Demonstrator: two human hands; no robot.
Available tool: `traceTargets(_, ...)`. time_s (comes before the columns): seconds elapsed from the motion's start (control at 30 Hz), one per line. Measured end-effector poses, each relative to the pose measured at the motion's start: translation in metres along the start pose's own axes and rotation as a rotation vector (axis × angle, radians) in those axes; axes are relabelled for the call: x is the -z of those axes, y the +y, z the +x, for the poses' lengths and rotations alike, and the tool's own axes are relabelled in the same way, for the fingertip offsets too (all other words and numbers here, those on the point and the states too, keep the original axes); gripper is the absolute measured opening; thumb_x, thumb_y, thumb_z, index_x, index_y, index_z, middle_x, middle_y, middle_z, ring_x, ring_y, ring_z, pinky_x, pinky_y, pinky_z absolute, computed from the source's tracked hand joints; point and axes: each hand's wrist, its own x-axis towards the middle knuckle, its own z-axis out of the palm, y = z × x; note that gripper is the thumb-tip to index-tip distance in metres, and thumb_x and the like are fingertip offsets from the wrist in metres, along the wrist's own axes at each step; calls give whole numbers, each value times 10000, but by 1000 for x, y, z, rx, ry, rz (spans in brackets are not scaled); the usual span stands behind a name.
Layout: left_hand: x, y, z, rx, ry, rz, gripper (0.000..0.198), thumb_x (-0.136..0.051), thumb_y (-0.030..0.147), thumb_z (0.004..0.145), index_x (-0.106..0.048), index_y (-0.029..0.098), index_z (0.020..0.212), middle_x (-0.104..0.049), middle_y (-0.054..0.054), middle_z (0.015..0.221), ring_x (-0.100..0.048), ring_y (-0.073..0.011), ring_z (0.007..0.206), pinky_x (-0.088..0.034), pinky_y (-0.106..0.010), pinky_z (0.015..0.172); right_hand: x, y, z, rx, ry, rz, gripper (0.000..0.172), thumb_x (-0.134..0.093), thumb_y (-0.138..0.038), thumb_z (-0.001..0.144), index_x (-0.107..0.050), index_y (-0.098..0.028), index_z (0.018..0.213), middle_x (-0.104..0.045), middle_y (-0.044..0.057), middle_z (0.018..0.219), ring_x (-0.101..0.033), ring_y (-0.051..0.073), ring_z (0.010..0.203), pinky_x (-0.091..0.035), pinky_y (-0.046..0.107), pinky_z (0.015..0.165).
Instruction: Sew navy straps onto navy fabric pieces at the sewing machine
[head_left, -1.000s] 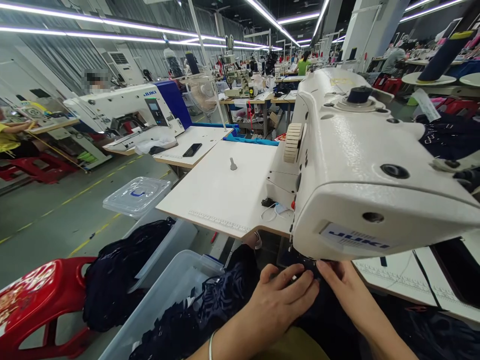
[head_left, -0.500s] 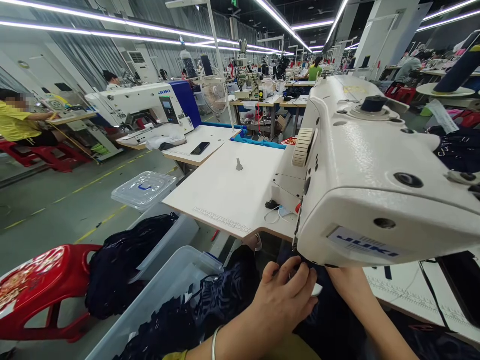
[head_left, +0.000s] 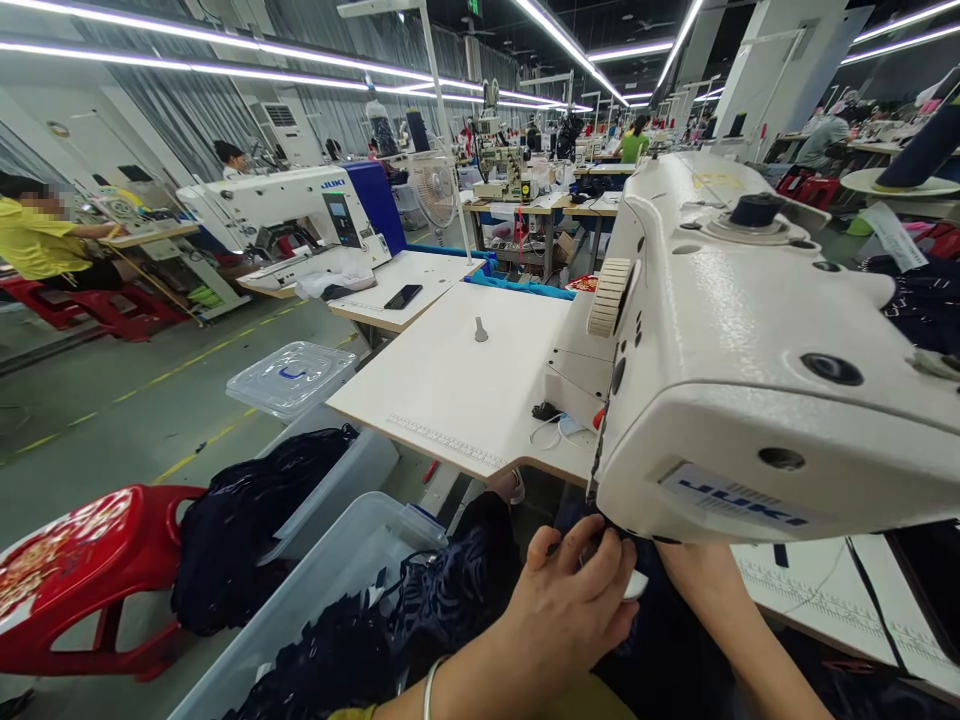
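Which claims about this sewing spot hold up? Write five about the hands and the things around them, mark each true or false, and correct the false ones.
1. The left hand has a bracelet at its wrist. True.
2. The right hand shows all its fingertips. False: the sewing machine hides them.
3. The stool is blue. False: the stool is red.
4. A phone lies on a table. True.
5. Dark cloth lies in an open bin. True.

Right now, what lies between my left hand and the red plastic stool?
In the head view: a translucent plastic bin holding dark navy fabric, then another navy heap by the stool.
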Motion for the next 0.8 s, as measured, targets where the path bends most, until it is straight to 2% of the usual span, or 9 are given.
traceTargets(0.13,0,0,1,0,9,7,349,-523,364,936,-627,223,1237,-619,-43,1228,-491,-221,1206,-297,-352,917,-1,-3,-1,-27,19,44,329,-430,-370,913,-721,-235,839,-715,111,762,-634,345,996,-493,529,896)
traceTargets(0.33,0,1,2,9,24,-15,344,-543,338,918,-632,201,1221,-626,-21,1223,-502,-206,1187,-319,-357,899,-2,-4,-1,-70,35,83,276,-496,-411,869,-719,-250,883,-738,99,859,-616,346,1066,-473,518,947)
traceTargets(0.57,-7,2,-4,26,21,62,378,-551,408,911,-640,204,1217,-613,-52,1248,-488,-240,1211,-313,-355,908,1,-3,-6,-139,-3,178,345,-517,-465,842,-732,-230,975,-745,103,910,-613,345,1082,-453,517,972)
traceTargets(0.63,-6,0,-4,26,32,48,365,-532,407,925,-647,202,1204,-615,-51,1250,-496,-234,1195,-317,-357,902,2,0,-16,-220,8,221,358,-519,-453,850,-719,-211,1023,-743,95,932,-611,325,1094,-438,498,998)
traceTargets(0.7,-3,-2,-3,12,26,28,368,-516,420,944,-643,198,1208,-618,-48,1248,-500,-222,1180,-324,-353,898,0,10,-29,-378,-2,280,349,-527,-437,859,-712,-190,1020,-741,92,935,-628,304,1068,-437,479,1005)
traceTargets(0.77,2,-4,-2,8,8,22,394,-522,455,950,-633,192,1222,-620,-47,1241,-501,-217,1177,-331,-347,897,-8,26,-44,-511,-73,332,341,-533,-443,859,-711,-176,974,-744,91,894,-664,290,983,-482,459,949)
traceTargets(0.8,4,-4,-1,11,-1,21,411,-528,470,950,-627,188,1231,-620,-45,1238,-501,-215,1180,-333,-345,898,-14,35,-52,-529,-127,348,349,-534,-458,856,-708,-171,952,-744,89,865,-680,286,933,-516,448,896)
